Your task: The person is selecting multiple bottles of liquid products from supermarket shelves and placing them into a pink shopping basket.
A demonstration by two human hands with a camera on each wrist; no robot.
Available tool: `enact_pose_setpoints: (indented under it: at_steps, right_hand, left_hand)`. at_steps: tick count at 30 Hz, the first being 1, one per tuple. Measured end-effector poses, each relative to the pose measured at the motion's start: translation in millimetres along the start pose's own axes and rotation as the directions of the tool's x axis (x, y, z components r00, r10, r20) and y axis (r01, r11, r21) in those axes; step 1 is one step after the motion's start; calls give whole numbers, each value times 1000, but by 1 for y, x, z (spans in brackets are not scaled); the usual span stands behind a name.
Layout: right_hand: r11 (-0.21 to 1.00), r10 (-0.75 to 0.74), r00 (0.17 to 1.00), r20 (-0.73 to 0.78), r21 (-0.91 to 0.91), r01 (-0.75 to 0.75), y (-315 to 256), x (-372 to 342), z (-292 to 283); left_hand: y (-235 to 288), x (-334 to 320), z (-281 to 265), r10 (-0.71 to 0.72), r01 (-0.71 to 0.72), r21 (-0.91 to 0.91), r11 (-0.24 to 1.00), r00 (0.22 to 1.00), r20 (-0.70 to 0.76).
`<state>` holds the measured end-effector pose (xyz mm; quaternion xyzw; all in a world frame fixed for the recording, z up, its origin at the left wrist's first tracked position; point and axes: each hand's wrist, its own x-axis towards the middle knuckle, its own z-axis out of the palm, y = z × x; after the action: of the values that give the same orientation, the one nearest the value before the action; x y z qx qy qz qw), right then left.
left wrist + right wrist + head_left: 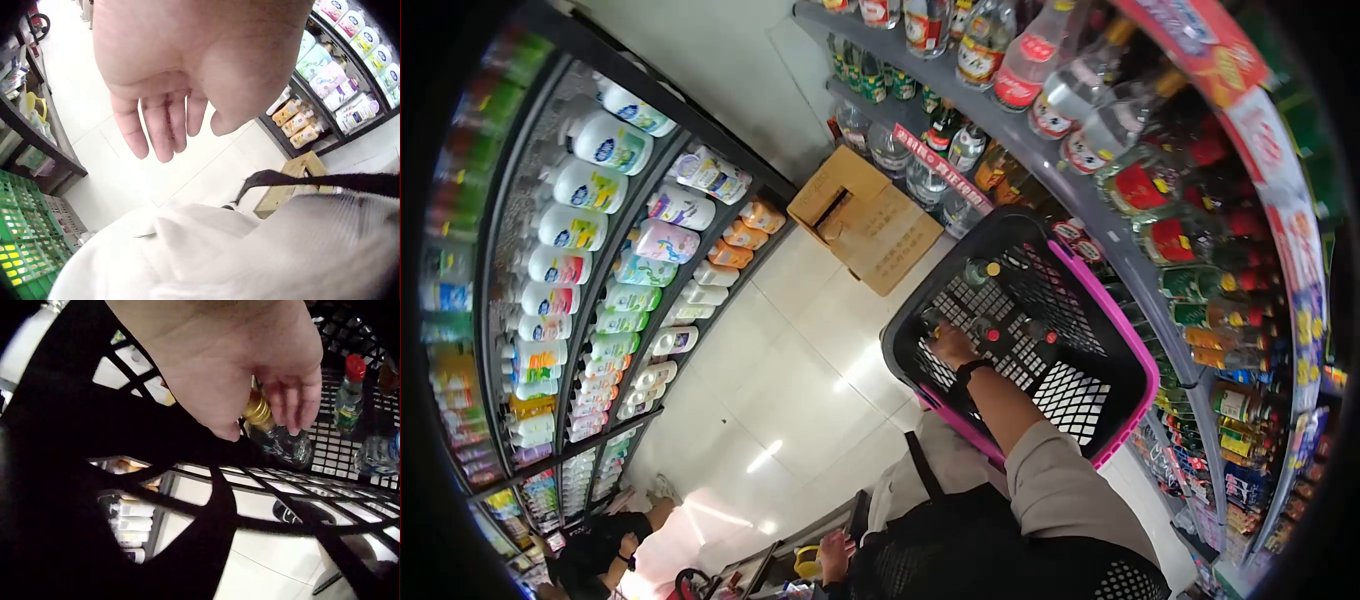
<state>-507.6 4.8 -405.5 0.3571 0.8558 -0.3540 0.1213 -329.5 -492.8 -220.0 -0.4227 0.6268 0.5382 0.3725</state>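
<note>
Inside the black shopping basket (1145,375), my right hand (953,347) reaches down to the left end. In the right wrist view its thumb and curled fingers (292,403) sit around the gold cap and neck of a clear glass bottle (290,449). Other small bottles stand in the basket, among them a red-capped bottle (348,406) with a green label and a clear bottle (375,457) with a blue cap. My left hand (194,69) hangs beside my body, fingers loosely extended, holding nothing, above the tiled floor and in front of light trousers (187,250).
A cardboard box (880,235) lies on the floor beyond the basket. Shelves of glass bottles (1040,60) curve along the right, and a rack of pump bottles (605,140) runs along the left. Another person (600,550) is at lower left. A green crate (28,237) stands near my left side.
</note>
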Motion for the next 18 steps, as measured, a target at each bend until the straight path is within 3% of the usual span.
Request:
enact_pose_setpoints:
  at_steps: [2,3,4,6,7,10,12,14,15,16,17,18]
  right_hand:
    - [992,80,989,122,-111,-66,0,19,8]
    - [999,-29,990,135,-41,35,28,38,35]
    - [999,-17,988,154,-41,23,22,38,34]
    - [987,154,978,138,-56,-148,-2,33,12]
    - [986,160,979,127,-72,-152,-4,37,11]
    - [987,158,972,175,-20,-157,0,37,1]
    - [990,139,973,185,-41,-134,40,36,19]
    - [924,-196,961,194,-290,247,56,30,4]
    - [862,-380,924,52,-343,374,64,22,-5]
    - [866,-371,928,30,-350,358,63,17,-16]
    - [978,-168,984,55,-118,173,59,8,-34]
    - [992,27,992,124,117,-41,53,-5,-56]
  left_hand:
    - [24,-8,9,57,-20,232,973,987,-153]
    - [36,-5,15,48,-9,248,969,987,-152]
    - [49,-5,18,31,11,253,967,986,-164]
    - [73,-7,20,-47,92,383,919,991,-126]
    - [84,0,23,54,-24,344,939,996,-78]
    - [118,19,33,172,-139,407,903,984,-45]
    - [145,27,43,207,-169,458,873,978,-34]
    - [173,43,55,393,-379,573,727,914,105]
    - [190,45,65,459,-429,644,633,878,134]
    - [211,46,78,502,-497,667,555,839,208]
    - [232,43,96,524,-535,690,488,812,258]
    - [252,38,116,543,-570,707,419,781,307]
